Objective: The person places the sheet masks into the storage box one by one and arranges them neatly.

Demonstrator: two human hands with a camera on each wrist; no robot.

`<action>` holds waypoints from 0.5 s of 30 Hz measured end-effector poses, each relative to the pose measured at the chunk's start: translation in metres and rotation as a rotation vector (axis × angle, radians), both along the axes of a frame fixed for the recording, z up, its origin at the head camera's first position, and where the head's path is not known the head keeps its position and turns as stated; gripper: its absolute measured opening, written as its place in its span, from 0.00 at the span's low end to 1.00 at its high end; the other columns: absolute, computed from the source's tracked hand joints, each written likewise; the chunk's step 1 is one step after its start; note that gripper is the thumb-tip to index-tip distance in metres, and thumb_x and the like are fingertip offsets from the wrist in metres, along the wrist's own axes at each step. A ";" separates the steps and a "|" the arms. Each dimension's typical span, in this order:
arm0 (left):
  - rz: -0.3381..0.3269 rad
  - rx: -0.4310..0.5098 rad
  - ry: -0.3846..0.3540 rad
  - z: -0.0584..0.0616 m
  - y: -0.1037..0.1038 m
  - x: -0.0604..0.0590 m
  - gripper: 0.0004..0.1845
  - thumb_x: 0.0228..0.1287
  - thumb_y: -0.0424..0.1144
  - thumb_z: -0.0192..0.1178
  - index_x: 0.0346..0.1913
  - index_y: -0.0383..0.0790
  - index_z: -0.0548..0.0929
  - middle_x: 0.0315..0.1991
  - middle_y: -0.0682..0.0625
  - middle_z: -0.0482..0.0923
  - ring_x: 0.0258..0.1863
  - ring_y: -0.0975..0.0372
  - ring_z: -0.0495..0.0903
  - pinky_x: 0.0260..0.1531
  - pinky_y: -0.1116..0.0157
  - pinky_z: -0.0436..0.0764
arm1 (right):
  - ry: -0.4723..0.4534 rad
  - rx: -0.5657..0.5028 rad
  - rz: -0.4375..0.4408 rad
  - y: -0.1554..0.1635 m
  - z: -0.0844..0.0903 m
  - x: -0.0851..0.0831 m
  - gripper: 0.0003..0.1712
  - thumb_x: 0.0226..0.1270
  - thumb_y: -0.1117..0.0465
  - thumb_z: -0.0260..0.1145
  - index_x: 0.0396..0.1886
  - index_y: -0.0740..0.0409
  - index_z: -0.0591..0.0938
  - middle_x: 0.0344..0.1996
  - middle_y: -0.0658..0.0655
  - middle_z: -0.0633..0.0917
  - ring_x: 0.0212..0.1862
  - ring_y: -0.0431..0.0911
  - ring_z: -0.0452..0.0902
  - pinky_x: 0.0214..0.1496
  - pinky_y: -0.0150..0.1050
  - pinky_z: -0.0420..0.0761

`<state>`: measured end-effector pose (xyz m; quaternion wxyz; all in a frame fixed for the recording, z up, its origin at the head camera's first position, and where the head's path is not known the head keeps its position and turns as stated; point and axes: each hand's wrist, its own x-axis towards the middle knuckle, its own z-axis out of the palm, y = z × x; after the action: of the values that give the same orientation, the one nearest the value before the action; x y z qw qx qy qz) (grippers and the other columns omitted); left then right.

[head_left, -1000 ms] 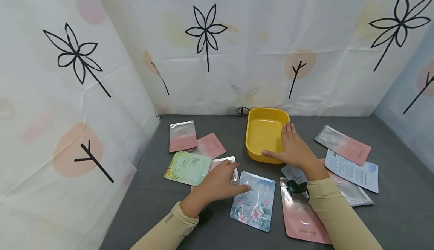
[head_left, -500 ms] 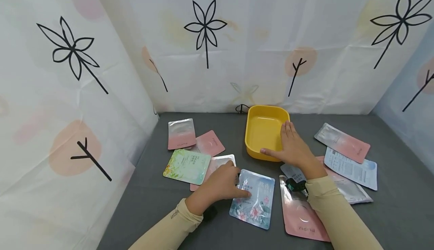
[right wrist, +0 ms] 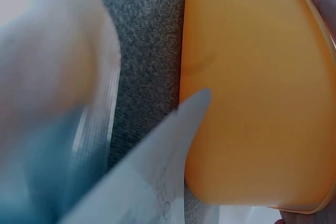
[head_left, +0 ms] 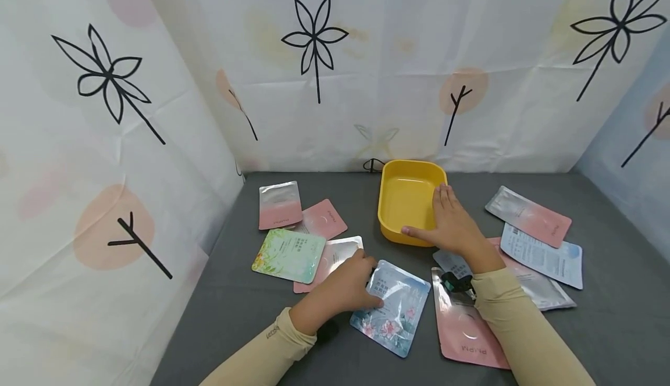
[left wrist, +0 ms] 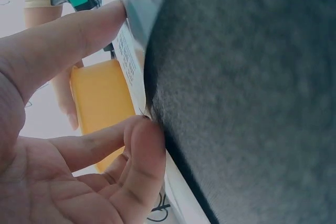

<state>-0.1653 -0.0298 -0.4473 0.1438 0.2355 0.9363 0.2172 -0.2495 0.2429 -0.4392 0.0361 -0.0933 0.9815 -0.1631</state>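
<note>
Two hands work over a grey table (head_left: 251, 316) strewn with flat sachets. The left hand (head_left: 342, 287) pinches the upper left corner of a blue floral sachet (head_left: 392, 307), thumb and curled fingers (left wrist: 142, 145) closing on its edge; the left wrist view shows that edge lifted slightly off the cloth. This sachet lies near the front middle, its long axis running from the upper left down toward the lower right, tilted against the table edge, printed face up with the flowers at its near end. The right hand (head_left: 450, 226) rests on the near right corner of a yellow tray (head_left: 405, 191), fingers straight along the right rim and thumb stretched across the front wall. The tray sits just behind the blue sachet, long axis running away from the person. A pink sachet (head_left: 466, 328) lies just right of the blue one, a green sachet (head_left: 288, 254) to the left.
</note>
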 end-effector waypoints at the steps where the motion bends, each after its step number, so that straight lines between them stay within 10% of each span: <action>1: 0.005 0.007 -0.010 0.000 0.000 0.000 0.39 0.51 0.50 0.84 0.64 0.37 0.83 0.56 0.47 0.78 0.46 0.63 0.79 0.54 0.66 0.86 | 0.000 0.001 0.001 0.000 0.000 0.000 0.81 0.61 0.13 0.55 0.84 0.74 0.38 0.85 0.73 0.36 0.87 0.68 0.32 0.85 0.66 0.46; 15: -0.046 0.106 -0.026 -0.002 0.000 0.000 0.35 0.54 0.43 0.83 0.64 0.41 0.80 0.49 0.52 0.83 0.43 0.66 0.78 0.51 0.69 0.85 | 0.008 0.005 0.001 0.000 -0.001 0.000 0.81 0.61 0.13 0.55 0.84 0.74 0.38 0.85 0.72 0.35 0.87 0.67 0.31 0.85 0.66 0.45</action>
<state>-0.1655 -0.0294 -0.4488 0.1484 0.2612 0.9159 0.2663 -0.2494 0.2425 -0.4398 0.0328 -0.0945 0.9820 -0.1602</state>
